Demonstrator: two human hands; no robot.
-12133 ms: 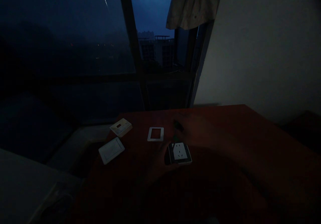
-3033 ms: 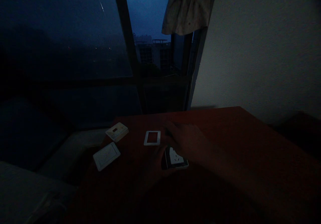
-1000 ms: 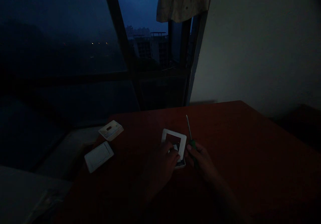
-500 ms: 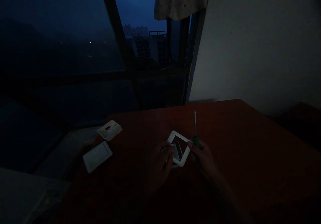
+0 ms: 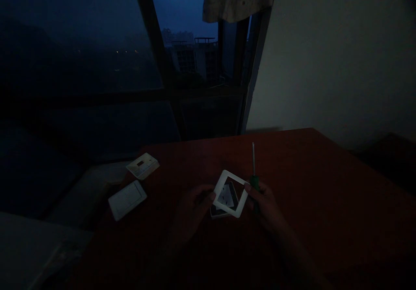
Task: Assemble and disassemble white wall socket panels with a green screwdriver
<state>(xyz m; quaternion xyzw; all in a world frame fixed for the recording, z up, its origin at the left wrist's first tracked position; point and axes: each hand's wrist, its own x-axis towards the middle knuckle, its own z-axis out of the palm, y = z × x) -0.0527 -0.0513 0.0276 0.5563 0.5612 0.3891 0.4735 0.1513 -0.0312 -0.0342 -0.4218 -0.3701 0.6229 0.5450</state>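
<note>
A square white faceplate frame (image 5: pixel 242 205) is held tilted between my two hands. My left hand (image 5: pixel 194 210) pinches its left corner between thumb and fingers. At the right corner, the thumb of my right hand (image 5: pixel 267 204) presses on it. That same hand also keeps a screwdriver (image 5: pixel 254 179) with a green handle against the palm, its metal shaft pointing up and away. Through and below the frame's opening shows a wall socket (image 5: pixel 226 196) with a white face and dark slots. Dim light hides its lower details.
On the table's (image 5: pixel 325 186) left side lie a white box-like plate (image 5: pixel 143 166) with a small rectangular cutout and a flat white rectangular panel (image 5: pixel 128 200). Beyond the table are a dark window (image 5: pixel 81 65), a short curtain (image 5: pixel 240 0) and a pale wall (image 5: pixel 331 56).
My left hand has drawn back from the frame's opening to its left corner, now gripping the edge. More of the socket shows. My right hand stays nearly still with the screwdriver.
</note>
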